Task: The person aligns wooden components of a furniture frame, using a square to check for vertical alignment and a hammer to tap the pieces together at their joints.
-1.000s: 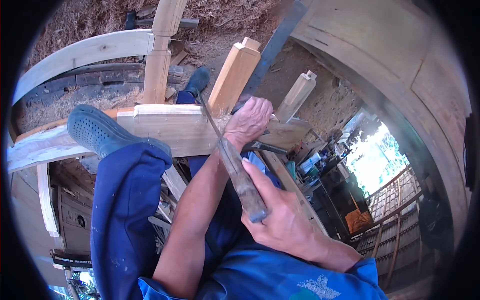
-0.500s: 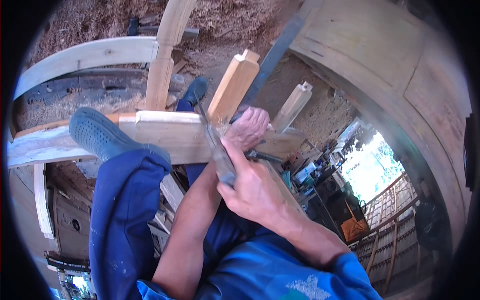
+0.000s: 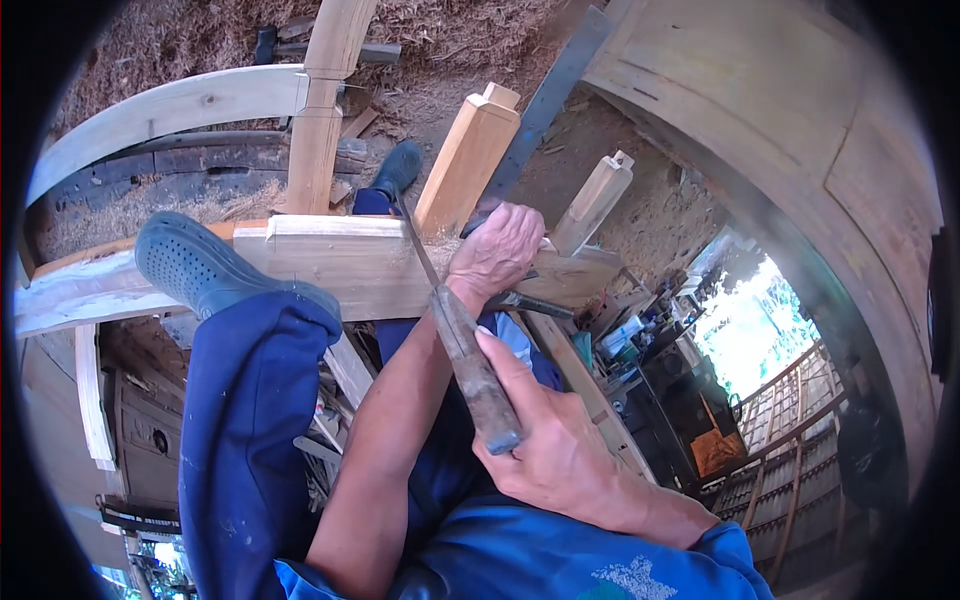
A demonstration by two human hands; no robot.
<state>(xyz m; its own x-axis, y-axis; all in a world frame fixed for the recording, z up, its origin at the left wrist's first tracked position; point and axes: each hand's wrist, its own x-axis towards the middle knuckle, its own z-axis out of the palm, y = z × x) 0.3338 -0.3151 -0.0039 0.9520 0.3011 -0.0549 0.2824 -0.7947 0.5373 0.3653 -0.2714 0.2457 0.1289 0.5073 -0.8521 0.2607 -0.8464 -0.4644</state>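
My right hand [image 3: 550, 440] is closed round the worn wooden handle of a saw [image 3: 472, 365]. Its thin blade, seen nearly edge-on, runs up across a pale wooden beam [image 3: 345, 275], just left of an upright square post [image 3: 465, 165]. Beside the foot of that post, my left hand [image 3: 497, 250] grips the beam with curled fingers, some of them hidden. My left forearm passes beneath the saw handle. A dark bar [image 3: 535, 305] sticks out from under my left hand. My left foot, in a blue clog [image 3: 190, 255], presses on the beam.
A shorter tenoned post [image 3: 595, 205] stands farther right on the beam. Curved pale timber [image 3: 170, 105] joins another upright piece [image 3: 313, 150] at the left. A hammer [image 3: 340, 52] lies among shavings. Large wooden panelling [image 3: 740, 90] fills the right; a cluttered bench [image 3: 625, 340] stands below it.
My right hand has drawn the saw back toward my body, down and right, baring more blade. The left hand stays at the post's foot; the view has shifted slightly.
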